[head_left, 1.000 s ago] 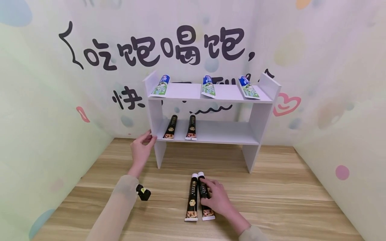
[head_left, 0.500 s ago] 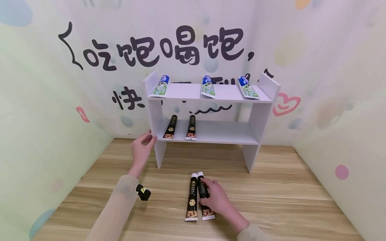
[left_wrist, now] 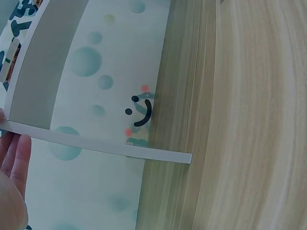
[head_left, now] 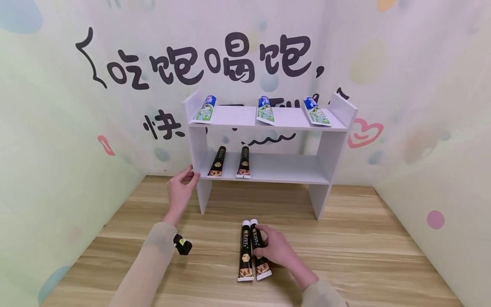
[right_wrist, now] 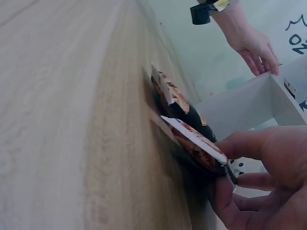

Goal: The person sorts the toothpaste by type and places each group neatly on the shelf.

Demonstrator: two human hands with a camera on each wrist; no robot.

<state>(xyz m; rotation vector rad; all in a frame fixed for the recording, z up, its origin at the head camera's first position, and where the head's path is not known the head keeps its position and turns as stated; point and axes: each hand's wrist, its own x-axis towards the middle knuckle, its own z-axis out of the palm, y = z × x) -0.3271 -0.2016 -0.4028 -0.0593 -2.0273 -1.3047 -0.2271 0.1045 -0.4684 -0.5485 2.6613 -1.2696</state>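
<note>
Two black toothpaste tubes with white caps lie side by side on the wooden table, caps toward the shelf. My right hand [head_left: 277,248] grips the right toothpaste tube [head_left: 262,265] between thumb and fingers; the left toothpaste tube [head_left: 246,251] is close against it. In the right wrist view, the held tube's flat tail [right_wrist: 194,139] is tilted, one edge raised. My left hand [head_left: 180,192] pinches the left side panel [head_left: 198,153] of a white two-tier shelf. Its fingers [left_wrist: 21,158] show at the panel's edge in the left wrist view.
On the lower tier [head_left: 284,168] lie two more black toothpaste tubes, one [head_left: 218,162] at the left and one [head_left: 243,162] beside it. Three blue-green toothpaste tubes, one in the middle [head_left: 265,110], are spaced along the upper tier [head_left: 238,117]. A printed wall stands behind.
My right hand has shifted slightly left with its tube, turning the tail a little. The two table tubes lie closer together. My left hand keeps its place on the shelf.
</note>
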